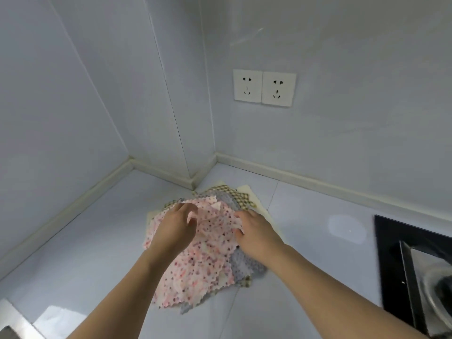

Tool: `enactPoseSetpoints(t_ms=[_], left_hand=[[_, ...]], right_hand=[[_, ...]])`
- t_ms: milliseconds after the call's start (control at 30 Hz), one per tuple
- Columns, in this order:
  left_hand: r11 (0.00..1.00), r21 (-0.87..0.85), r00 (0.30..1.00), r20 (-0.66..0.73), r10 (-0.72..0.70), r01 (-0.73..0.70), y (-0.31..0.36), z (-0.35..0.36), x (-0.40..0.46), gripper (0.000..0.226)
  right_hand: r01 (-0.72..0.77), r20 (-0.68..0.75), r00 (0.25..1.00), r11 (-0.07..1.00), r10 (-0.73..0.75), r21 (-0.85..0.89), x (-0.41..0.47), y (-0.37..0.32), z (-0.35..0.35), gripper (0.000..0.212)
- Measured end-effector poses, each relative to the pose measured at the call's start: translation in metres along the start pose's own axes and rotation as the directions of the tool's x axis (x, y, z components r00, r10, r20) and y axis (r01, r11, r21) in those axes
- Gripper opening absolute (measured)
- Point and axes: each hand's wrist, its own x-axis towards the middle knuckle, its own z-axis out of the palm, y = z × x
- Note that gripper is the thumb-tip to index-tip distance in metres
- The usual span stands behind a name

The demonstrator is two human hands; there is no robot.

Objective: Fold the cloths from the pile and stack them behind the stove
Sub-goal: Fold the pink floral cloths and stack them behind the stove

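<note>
Head view: both hands, left (177, 225) and right (254, 232), pinch the pink spotted cloth (195, 263); lifting may drag the grey cloth (244, 265) beneath.

In front of me two pale grey walls (342, 118) meet in a corner, with a boxed column (190, 94) there. A double white socket (264, 88) sits on the right wall. The glossy pale surface (85, 241) reflects light, and a cream strip (305, 182) edges it.

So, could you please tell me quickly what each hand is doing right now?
Left hand: pinches the pink dotted cloth.
Right hand: pinches the same cloth at its other side.
</note>
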Motion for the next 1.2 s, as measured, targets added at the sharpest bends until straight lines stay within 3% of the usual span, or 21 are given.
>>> enactPoseSetpoints(t_ms=[67, 167, 233, 300, 433, 600, 800, 1067, 1200], left_hand=[[0.99, 0.024, 0.991, 0.011, 0.137, -0.137, -0.006, 0.009, 0.025, 0.041], [0.942, 0.089, 0.938, 0.166, 0.306, -0.323, -0.006, 0.02, 0.056, 0.055], [0.898, 0.202, 0.905, 0.264, 0.335, -0.391, -0.006, 0.026, 0.067, 0.048], [0.836, 0.329, 0.891, 0.278, 0.36, -0.44, -0.01, 0.031, 0.071, 0.039], [0.856, 0.334, 0.919, 0.118, 0.376, -0.393, -0.026, 0.03, 0.068, 0.036], [0.937, 0.146, 0.936, -0.115, 0.334, -0.316, -0.027, 0.011, 0.039, 0.019], [0.955, -0.03, 0.891, -0.369, 0.265, -0.297, -0.007, -0.031, -0.047, 0.02], [0.907, -0.096, 0.897, -0.225, 0.381, -0.41, 0.049, -0.097, -0.172, 0.005], [0.907, -0.054, 0.908, -0.074, 0.413, -0.417, 0.074, -0.095, -0.202, 0.008]], right_hand=[[-0.033, -0.021, 0.999, 0.999, 0.033, -0.042, 0.023, 0.006, 0.017, 0.042], [-0.08, -0.096, 0.993, 0.993, 0.073, -0.082, 0.047, 0.016, 0.039, 0.043], [-0.101, -0.157, 0.984, 0.99, 0.086, -0.094, 0.056, 0.021, 0.051, 0.041], [-0.091, -0.237, 0.969, 0.992, 0.067, -0.089, 0.06, 0.026, 0.058, 0.035], [-0.01, -0.399, 0.917, 0.999, -0.009, -0.046, 0.057, 0.029, 0.062, 0.016], [0.072, -0.576, 0.809, 0.992, -0.119, -0.105, 0.034, 0.025, 0.056, 0.013], [0.169, -0.724, 0.671, 0.984, -0.162, -0.064, -0.05, 0.006, 0.038, 0.012], [0.215, -0.755, 0.651, 0.973, -0.082, 0.08, -0.215, -0.015, -0.012, 0.012], [0.093, -0.717, 0.697, 0.99, 0.009, 0.103, -0.266, -0.004, -0.033, 0.009]])
